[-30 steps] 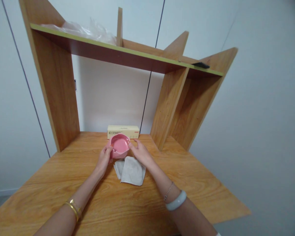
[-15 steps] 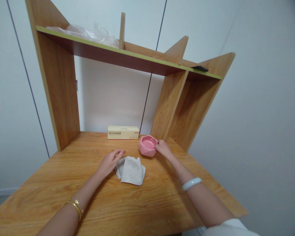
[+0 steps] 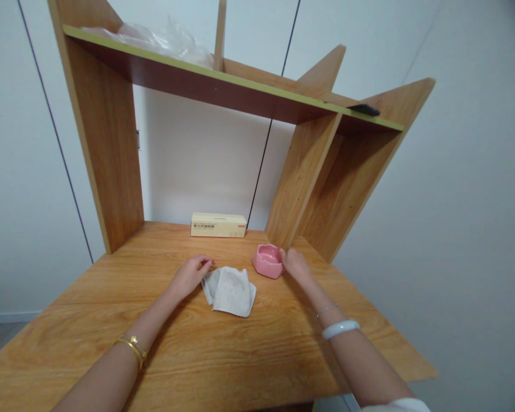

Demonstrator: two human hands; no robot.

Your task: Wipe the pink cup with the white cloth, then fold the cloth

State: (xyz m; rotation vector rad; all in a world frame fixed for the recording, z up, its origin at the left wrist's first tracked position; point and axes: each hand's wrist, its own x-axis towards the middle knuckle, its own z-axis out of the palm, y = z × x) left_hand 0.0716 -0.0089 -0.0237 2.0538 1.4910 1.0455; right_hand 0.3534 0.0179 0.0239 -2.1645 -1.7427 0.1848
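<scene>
A small pink bowl [image 3: 268,261] rests on the wooden desk [image 3: 223,349], right of centre. My right hand [image 3: 296,265] grips its right side. A folded grey-white cloth [image 3: 230,290] lies flat in the middle of the desk. My left hand [image 3: 190,274] rests on the desk at the cloth's left edge, fingers curled and touching that edge. I wear a gold bangle on the left wrist and a pale bangle on the right.
A long cream box [image 3: 218,225] lies at the back of the desk against the wall. Wooden uprights [image 3: 107,131] flank the desk and carry a shelf [image 3: 223,86] with crumpled clear plastic [image 3: 163,43] and a dark flat object [image 3: 364,109].
My right hand carried the pink bowl from above the cloth to the right and set it on the desk. My left hand let go of the bowl and dropped to the cloth's left edge.
</scene>
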